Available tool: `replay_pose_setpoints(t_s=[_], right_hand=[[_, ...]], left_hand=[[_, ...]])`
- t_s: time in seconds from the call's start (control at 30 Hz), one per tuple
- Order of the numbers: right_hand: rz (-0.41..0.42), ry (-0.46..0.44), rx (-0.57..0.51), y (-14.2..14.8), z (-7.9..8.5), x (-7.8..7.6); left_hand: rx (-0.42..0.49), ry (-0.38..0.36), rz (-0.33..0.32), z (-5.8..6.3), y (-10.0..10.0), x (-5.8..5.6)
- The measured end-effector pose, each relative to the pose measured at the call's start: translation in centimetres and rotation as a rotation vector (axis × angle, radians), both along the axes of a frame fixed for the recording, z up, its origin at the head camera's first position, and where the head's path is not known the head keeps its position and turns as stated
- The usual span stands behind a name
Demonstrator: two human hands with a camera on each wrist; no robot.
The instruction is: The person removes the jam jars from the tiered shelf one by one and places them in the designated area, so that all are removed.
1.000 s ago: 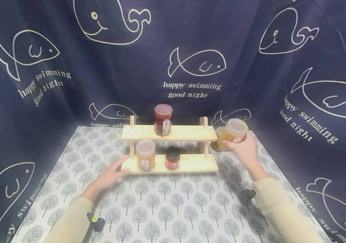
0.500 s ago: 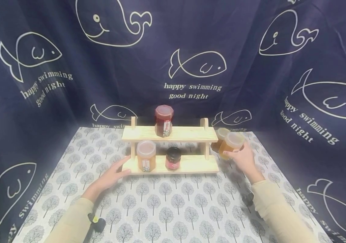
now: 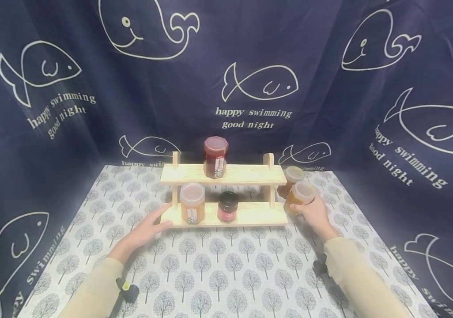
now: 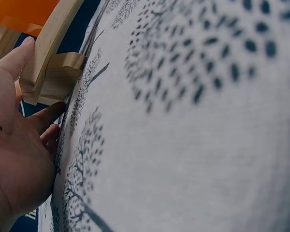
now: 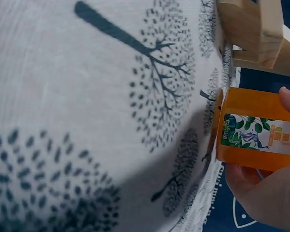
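My right hand (image 3: pixel 315 214) grips an amber honey jar (image 3: pixel 299 198) with a pale lid, beside the right end of a two-tier wooden shelf (image 3: pixel 250 174). In the right wrist view, the jar (image 5: pixel 261 104) shows a leafy label and its base is close to the cloth. My left hand (image 3: pixel 145 229) holds the left end of the shelf's lower board (image 4: pixel 36 79), thumb over it and other fingers below. On the shelf's top stands a dark red jar (image 3: pixel 215 161). Below are another amber jar (image 3: pixel 192 206) and a small black-lidded jar (image 3: pixel 228 207).
Another jar with amber-brown contents (image 3: pixel 292 176) stands behind the held one, right of the shelf. A tree-patterned cloth (image 3: pixel 218 260) covers the table. Dark blue curtains (image 3: pixel 171 101) with fish drawings hang behind and at both sides.
My right hand has lowered the amber honey jar toward the table and brought it nearer, in front of the other jar at the right. The left hand keeps its place on the shelf.
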State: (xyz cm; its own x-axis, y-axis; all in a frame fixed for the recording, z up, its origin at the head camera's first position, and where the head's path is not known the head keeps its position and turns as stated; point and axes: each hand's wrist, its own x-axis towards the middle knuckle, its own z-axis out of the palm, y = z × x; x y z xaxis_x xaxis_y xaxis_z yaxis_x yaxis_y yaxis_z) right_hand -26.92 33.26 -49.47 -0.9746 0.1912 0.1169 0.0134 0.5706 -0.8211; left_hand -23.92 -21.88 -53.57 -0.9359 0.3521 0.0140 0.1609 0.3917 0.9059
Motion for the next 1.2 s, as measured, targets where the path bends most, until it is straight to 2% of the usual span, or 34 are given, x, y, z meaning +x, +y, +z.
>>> replay_pose_setpoints(t_s=[0.23,0.47,0.67,0.93,1.2], right_hand=[[-0.011,-0.046,-0.026,0.1,-0.2,-0.5],[-0.003,-0.036,-0.056,-0.1,0.4,-0.6],[-0.017,-0.072,-0.028,-0.1,0.4,-0.1],[-0.043,-0.096,-0.066,-0.5,0.1,0.7],[-0.04,-0.09,-0.08,-0.5,0.0,0.4]], left_hand=[[-0.015,-0.003,-0.008,0.5,0.2,-0.1],[-0.018,-0.004,-0.004,0.9,0.2,-0.2],[-0.017,0.0,-0.01,0.9,0.2,-0.1],[-0.027,0.003,-0.016,0.6,0.4,0.1],[-0.02,-0.013,-0.004,0.4,0.2,0.3]])
